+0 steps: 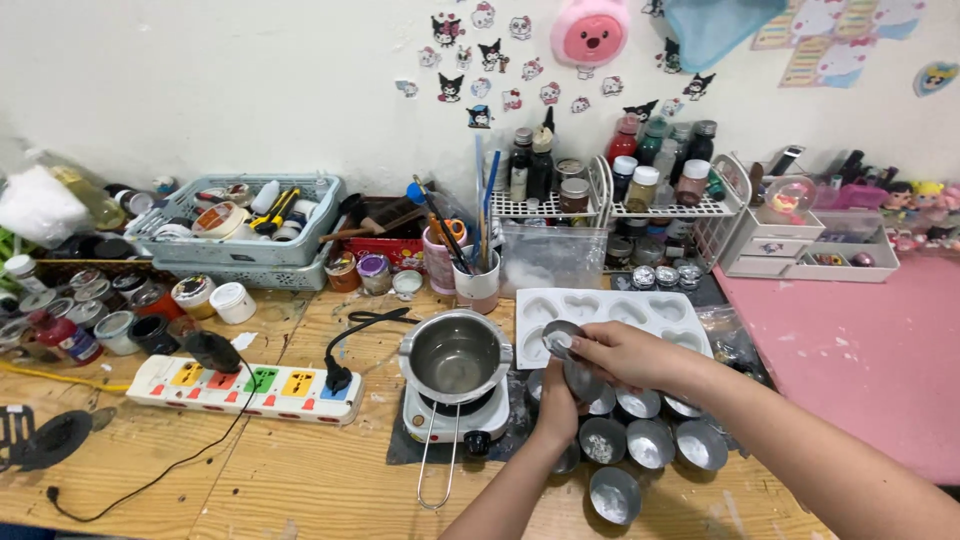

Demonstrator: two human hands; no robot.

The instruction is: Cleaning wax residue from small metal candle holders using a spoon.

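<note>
My right hand [625,355] holds a small round metal cup [559,339], tilted, just right of a steel pot [455,357]. That pot sits on a small white electric hotplate [448,420] with a wire handle pointing toward me. My left hand [556,403] reaches up from below and grips another small metal cup [582,381] under the right hand. Several more empty metal cups [649,443] lie on the wooden table in front of my hands. A white heart-shaped mould tray [610,309] lies just behind them.
A white power strip [245,389] with coloured sockets lies at the left, a black plug and cord in it. Paint jars [120,330], a grey basket of tapes [245,215], brush cups [476,283] and a bottle rack [600,195] line the wall. A pink surface [850,350] is at the right.
</note>
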